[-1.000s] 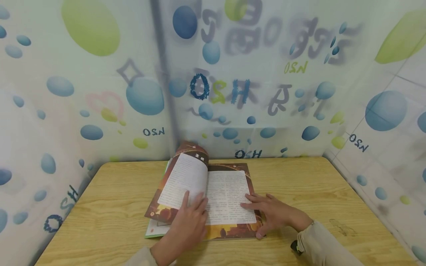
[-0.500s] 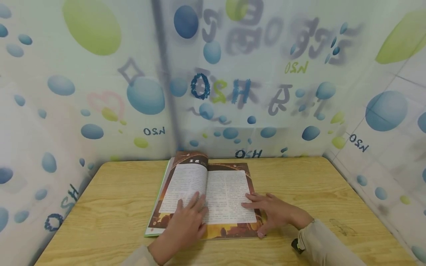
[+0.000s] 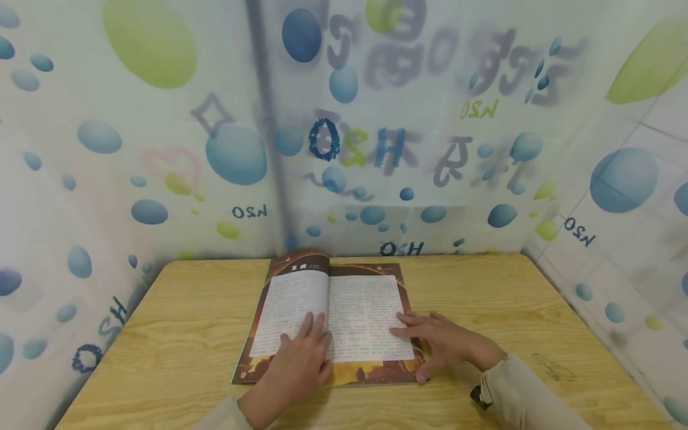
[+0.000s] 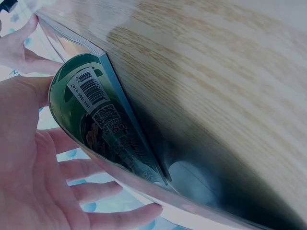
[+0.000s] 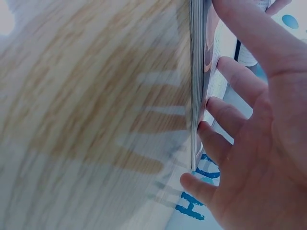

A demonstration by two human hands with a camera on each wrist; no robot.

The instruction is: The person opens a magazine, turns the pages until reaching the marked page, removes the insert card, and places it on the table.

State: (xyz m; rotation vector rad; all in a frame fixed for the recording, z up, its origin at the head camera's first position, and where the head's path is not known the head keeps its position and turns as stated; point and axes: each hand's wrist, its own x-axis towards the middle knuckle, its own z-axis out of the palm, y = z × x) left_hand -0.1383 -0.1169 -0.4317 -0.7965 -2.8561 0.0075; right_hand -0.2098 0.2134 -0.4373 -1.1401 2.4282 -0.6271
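Note:
A magazine point(image 3: 365, 316) lies spread on the table, with brown borders around white blocks of print. My left hand point(image 3: 301, 358) rests on the lower part of its left page, near the fold, fingers extended. Seen by the left wrist camera, that left side bows up from the wood, and a green cover with a barcode point(image 4: 89, 88) shows on its underside. Over at the right page's outer edge, my right hand point(image 3: 443, 341) has its fingers spread on the paper and its thumb at the lower corner. The right wrist view shows the page stack point(image 5: 196, 72) edge-on beside those fingers point(image 5: 230, 115).
The wooden table point(image 3: 500, 292) extends to both sides of the magazine. White curtain-like walls point(image 3: 430, 119) with blue and green bubbles and mirrored lettering stand behind and at the sides. A small black object point(image 3: 480, 397) sits at the right sleeve cuff.
The raised left page has come down to the left and now lies over the pages beneath. My left hand has shifted slightly left and down; the right hand has stayed almost still.

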